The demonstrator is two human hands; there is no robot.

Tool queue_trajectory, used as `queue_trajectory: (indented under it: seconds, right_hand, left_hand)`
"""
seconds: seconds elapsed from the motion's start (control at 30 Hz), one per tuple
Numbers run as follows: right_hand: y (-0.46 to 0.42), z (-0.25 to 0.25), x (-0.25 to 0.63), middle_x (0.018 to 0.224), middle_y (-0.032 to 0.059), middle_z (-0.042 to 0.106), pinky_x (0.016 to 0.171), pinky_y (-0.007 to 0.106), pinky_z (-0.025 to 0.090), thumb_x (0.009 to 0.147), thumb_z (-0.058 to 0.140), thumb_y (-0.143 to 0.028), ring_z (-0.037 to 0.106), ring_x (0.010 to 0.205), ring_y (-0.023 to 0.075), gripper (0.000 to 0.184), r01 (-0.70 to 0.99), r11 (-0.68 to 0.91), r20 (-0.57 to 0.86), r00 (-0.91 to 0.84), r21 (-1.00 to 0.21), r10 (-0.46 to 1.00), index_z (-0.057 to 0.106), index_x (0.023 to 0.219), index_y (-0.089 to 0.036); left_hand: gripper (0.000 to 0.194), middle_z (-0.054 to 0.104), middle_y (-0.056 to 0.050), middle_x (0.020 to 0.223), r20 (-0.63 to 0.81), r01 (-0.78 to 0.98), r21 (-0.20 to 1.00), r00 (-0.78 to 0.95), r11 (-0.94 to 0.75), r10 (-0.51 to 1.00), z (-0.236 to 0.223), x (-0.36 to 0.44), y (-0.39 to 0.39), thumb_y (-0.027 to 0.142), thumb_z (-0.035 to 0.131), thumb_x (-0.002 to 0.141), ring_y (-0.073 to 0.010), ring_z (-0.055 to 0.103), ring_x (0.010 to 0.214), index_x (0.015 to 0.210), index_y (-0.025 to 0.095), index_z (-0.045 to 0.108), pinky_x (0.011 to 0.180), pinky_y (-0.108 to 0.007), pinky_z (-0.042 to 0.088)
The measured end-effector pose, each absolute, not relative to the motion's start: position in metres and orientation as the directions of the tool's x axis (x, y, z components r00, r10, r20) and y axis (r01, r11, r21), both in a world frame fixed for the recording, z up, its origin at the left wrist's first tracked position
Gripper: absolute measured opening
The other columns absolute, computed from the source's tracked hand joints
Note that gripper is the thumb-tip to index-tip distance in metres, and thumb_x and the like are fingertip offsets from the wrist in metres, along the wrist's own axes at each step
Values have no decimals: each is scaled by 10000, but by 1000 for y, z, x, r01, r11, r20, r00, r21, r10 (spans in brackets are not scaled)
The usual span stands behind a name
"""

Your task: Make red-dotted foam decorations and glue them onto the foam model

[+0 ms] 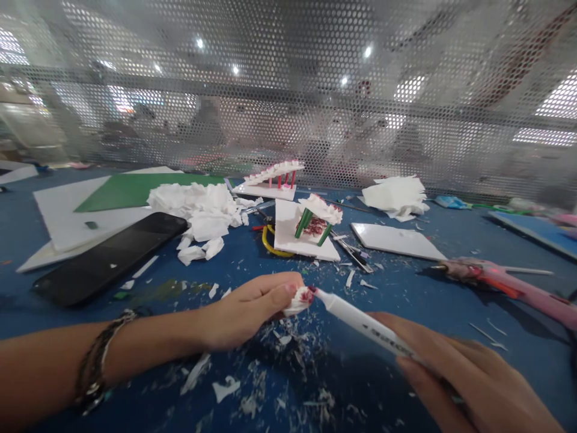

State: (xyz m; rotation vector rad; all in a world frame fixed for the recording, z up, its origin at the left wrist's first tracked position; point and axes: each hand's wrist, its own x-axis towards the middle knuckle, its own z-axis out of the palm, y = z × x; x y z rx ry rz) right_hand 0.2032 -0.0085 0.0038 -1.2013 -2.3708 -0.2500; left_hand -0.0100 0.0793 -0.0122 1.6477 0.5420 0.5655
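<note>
The left hand (256,307) pinches a crumpled paper piece (297,302) above the scrap-littered blue table (180,361); the right hand (464,373) grips a white marker (360,319), its tip at the paper. Behind stands a perforated metal screen (279,90), lights showing through.

Blue table (451,307) with crumpled paper (202,207), glue gun (523,288), probably a phone (112,257)
</note>
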Motion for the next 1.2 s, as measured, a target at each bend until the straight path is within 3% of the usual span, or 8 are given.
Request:
queue_trajectory:
  seconds: [0.2,0.37,0.5,0.63,0.87,1.2]
  right_hand:
    - [-9,5,204,741,0,674,415,166,453,833,273,-137,623,529,99,282,820,572,489,-486,-31,724,417,1071,-184]
    - [-9,5,205,673,-16,661,408,176,455,827,297,-141,621,515,111,282,834,549,457,-469,-51,756,430,1070,-193]
    - [-9,5,204,774,14,679,421,168,467,837,267,-140,624,527,105,294,804,592,484,-498,-52,719,421,1083,-192]
    - [-8,5,204,759,11,682,399,179,460,825,284,-131,626,526,113,295,819,574,468,-503,-12,727,438,1069,-186]
    - [-10,5,205,783,17,683,401,188,461,842,256,-142,632,537,118,278,811,585,460,-531,31,712,409,1071,-176]
    - [-7,6,201,745,10,682,399,190,462,844,255,-133,632,525,115,257,824,562,479,-522,69,706,438,1022,-159]
  left_hand:
    - [215,290,41,638,166,-24,967,811,-252,561,-11,-11,77,370,381,807,-88,238,547,711,178,365,511,-224,232]
    - [193,294,46,617,120,74,947,821,-312,558,-10,-12,75,336,426,777,-83,250,527,693,184,344,481,-218,238]
    - [218,315,37,622,150,51,941,822,-333,549,-9,-12,74,341,326,833,-84,274,522,689,180,362,496,-222,270]
    - [313,310,35,599,107,49,964,830,-263,547,-8,-12,73,379,232,864,-88,275,514,647,183,344,488,-225,274]
    - [368,282,49,563,65,9,991,847,-136,528,-7,-12,71,453,224,853,-86,242,489,616,188,317,449,-226,236]
    - [292,278,54,522,85,-117,993,867,35,491,-17,-11,76,339,269,860,-75,195,459,622,177,318,439,-243,166]
